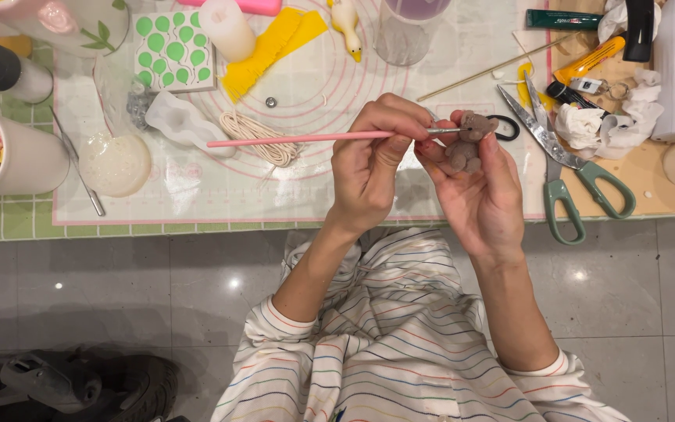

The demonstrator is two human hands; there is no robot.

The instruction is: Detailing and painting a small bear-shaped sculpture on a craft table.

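Observation:
My left hand (369, 168) grips a thin pink-handled tool (298, 139), probably a fine brush, held level with its metal tip pointing right. The tip touches a small brown bear figure (469, 141). My right hand (478, 195) holds that bear between thumb and fingertips, palm up. Both hands hover just above the near edge of a white silicone mat (197, 191) with pink rings.
Green-handled scissors (564, 168) lie right of my hands, crumpled tissue (603, 129) beyond them. On the mat sit coiled cord (259, 134), a white mould (185, 121), a milky disc (115, 164), yellow felt (267, 51), a candle (226, 27). A white cup (9, 160) stands at the left.

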